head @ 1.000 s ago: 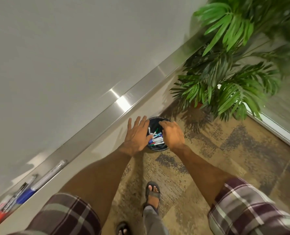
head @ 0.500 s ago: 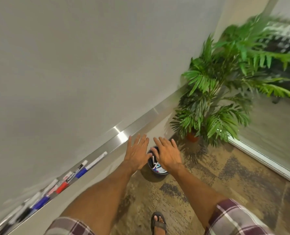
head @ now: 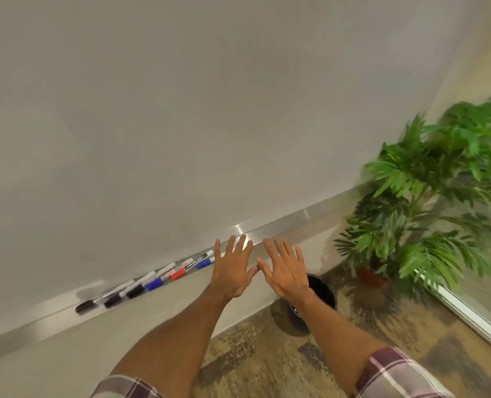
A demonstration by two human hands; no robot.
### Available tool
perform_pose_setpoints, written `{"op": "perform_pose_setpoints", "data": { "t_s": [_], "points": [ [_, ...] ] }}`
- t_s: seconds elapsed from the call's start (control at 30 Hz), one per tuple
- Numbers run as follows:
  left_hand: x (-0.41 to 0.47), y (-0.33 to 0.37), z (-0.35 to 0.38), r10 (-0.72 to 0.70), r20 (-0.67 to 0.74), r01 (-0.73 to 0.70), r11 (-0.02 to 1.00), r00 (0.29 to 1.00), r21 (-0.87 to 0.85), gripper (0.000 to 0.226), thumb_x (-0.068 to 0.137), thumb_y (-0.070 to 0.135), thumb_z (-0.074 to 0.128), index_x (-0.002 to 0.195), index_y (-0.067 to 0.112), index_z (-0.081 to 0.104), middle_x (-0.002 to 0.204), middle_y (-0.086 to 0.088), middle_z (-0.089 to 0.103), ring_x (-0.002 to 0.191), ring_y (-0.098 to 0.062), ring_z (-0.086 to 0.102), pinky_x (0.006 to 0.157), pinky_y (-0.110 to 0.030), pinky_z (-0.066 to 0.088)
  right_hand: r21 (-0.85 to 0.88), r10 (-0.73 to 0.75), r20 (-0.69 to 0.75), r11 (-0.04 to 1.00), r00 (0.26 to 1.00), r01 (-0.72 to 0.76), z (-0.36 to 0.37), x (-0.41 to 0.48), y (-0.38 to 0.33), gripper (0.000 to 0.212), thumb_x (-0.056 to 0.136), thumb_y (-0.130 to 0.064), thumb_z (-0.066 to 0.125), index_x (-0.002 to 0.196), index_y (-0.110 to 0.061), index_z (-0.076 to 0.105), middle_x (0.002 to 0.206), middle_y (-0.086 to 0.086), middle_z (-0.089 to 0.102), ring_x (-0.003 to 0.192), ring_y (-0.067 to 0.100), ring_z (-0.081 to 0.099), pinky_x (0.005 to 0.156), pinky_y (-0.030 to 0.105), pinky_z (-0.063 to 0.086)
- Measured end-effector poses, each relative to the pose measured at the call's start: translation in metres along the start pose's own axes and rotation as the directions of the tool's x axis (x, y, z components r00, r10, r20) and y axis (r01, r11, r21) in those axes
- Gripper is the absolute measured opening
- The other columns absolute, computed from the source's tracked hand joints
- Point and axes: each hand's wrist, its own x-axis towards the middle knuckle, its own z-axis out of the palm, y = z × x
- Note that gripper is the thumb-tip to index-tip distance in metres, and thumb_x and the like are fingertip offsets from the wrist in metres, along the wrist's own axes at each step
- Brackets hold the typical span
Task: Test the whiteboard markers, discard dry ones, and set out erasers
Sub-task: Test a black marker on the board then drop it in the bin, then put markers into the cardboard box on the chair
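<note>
While both splayed flat, left hand (head: 232,271) & right hand (head: 285,270) hold nothing.

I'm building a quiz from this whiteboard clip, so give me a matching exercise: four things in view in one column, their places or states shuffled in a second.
Things:
1. markers
2. black bin
3. potted plant
4. left hand

Places or states:
A. in the corner at the right end of the whiteboard
B. lying in a row on the metal tray
C. open, fingers spread, holding nothing
D. on the carpet, partly hidden behind the right hand

Pairs: 1-B, 2-D, 3-A, 4-C
</note>
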Motion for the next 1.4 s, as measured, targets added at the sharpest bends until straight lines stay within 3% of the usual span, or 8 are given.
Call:
{"op": "perform_pose_setpoints", "data": {
  "t_s": [0.27, 0.4, 0.57, 0.73, 0.83, 0.97, 1.1, 1.4],
  "points": [
    [-0.068, -0.036, 0.009, -0.296, -0.015, 0.294, 0.953, 0.955, -0.070, 0.072, 0.096, 0.064, 0.012, 0.156, 0.025, -0.002, 0.163, -0.001, -0.012, 0.149, -0.025, -0.015, 0.116, -0.057, -0.008, 0.024, -0.290, 0.059, 0.957, 0.955, 0.289, 0.008, -0.003, -0.053, 0.074, 0.086, -0.067, -0.001, 0.149, -0.032, 0.017, 0.156, 0.000, 0.021, 0.145, 0.021, 0.013, 0.117, 0.044, 0.006],
    [-0.118, -0.056, 0.014, -0.431, -0.019, 0.428, 0.899, 0.902, -0.090, 0.070, 0.099, 0.060, 0.015, 0.155, 0.024, -0.006, 0.162, -0.001, -0.015, 0.148, -0.026, -0.016, 0.116, -0.057, -0.011, 0.056, -0.431, 0.097, 0.902, 0.897, 0.427, 0.015, -0.017, -0.096, 0.089, 0.077, -0.072, -0.017, 0.149, -0.032, 0.016, 0.157, -0.002, 0.019, 0.145, 0.020, 0.012, 0.118, 0.044, 0.009],
    [-0.178, -0.083, 0.023, -0.580, -0.005, 0.578, 0.813, 0.815, -0.062, 0.070, 0.098, 0.061, 0.011, 0.154, 0.025, -0.010, 0.161, -0.003, -0.019, 0.147, -0.028, -0.019, 0.113, -0.058, -0.016, 0.083, -0.588, 0.127, 0.809, 0.799, 0.583, 0.029, -0.037, -0.158, 0.093, 0.074, -0.073, -0.021, 0.149, -0.032, 0.016, 0.156, -0.003, 0.021, 0.145, 0.019, 0.014, 0.118, 0.044, 0.009],
    [-0.252, -0.118, 0.033, -0.709, 0.011, 0.709, 0.703, 0.705, -0.053, 0.090, 0.075, 0.067, -0.025, 0.154, 0.026, -0.009, 0.161, -0.002, -0.019, 0.148, -0.028, -0.017, 0.111, -0.058, -0.018, 0.103, -0.713, 0.213, 0.697, 0.669, 0.710, 0.042, -0.071, -0.237, 0.101, 0.064, -0.073, -0.029, 0.150, -0.033, 0.005, 0.159, -0.003, 0.005, 0.146, 0.020, 0.000, 0.116, 0.043, -0.004],
    [-0.299, -0.143, 0.043, -0.781, 0.005, 0.779, 0.623, 0.625, -0.066, 0.102, 0.065, 0.069, -0.037, 0.154, 0.027, -0.010, 0.161, -0.002, -0.018, 0.148, -0.028, -0.018, 0.112, -0.059, -0.018, 0.133, -0.782, 0.223, 0.616, 0.583, 0.776, 0.048, -0.095, -0.283, 0.099, 0.066, -0.072, -0.028, 0.150, -0.032, 0.005, 0.159, -0.002, 0.008, 0.146, 0.020, 0.002, 0.116, 0.042, -0.004],
    [-0.367, -0.175, 0.048, -0.862, 0.013, 0.860, 0.505, 0.507, -0.072, 0.088, 0.079, 0.071, -0.019, 0.155, 0.028, -0.008, 0.162, -0.001, -0.018, 0.148, -0.028, -0.018, 0.112, -0.059, -0.018, 0.148, -0.853, 0.220, 0.509, 0.474, 0.848, 0.057, -0.129, -0.349, 0.091, 0.071, -0.070, -0.022, 0.150, -0.033, 0.004, 0.159, -0.001, 0.008, 0.146, 0.020, 0.003, 0.116, 0.042, -0.003],
    [-0.438, -0.208, 0.053, -0.923, 0.025, 0.922, 0.380, 0.383, -0.080, 0.073, 0.095, 0.069, 0.007, 0.155, 0.029, -0.004, 0.162, 0.000, -0.015, 0.149, -0.028, -0.015, 0.111, -0.058, -0.019, 0.155, -0.904, 0.207, 0.408, 0.374, 0.900, 0.066, -0.170, -0.422, 0.108, 0.058, -0.074, -0.037, 0.150, -0.033, 0.001, 0.159, 0.000, 0.004, 0.146, 0.022, 0.001, 0.118, 0.044, -0.002],
    [-0.592, -0.291, 0.050, -0.979, 0.026, 0.976, 0.199, 0.202, -0.093, 0.073, 0.094, 0.067, 0.010, 0.155, 0.028, 0.001, 0.163, 0.000, -0.007, 0.149, -0.028, -0.010, 0.113, -0.058, -0.017, 0.185, -0.958, 0.164, 0.266, 0.237, 0.946, 0.084, -0.249, -0.577, 0.097, 0.067, -0.073, -0.028, 0.150, -0.034, 0.004, 0.159, -0.001, 0.009, 0.146, 0.020, 0.004, 0.115, 0.042, -0.006]
  ]
}}
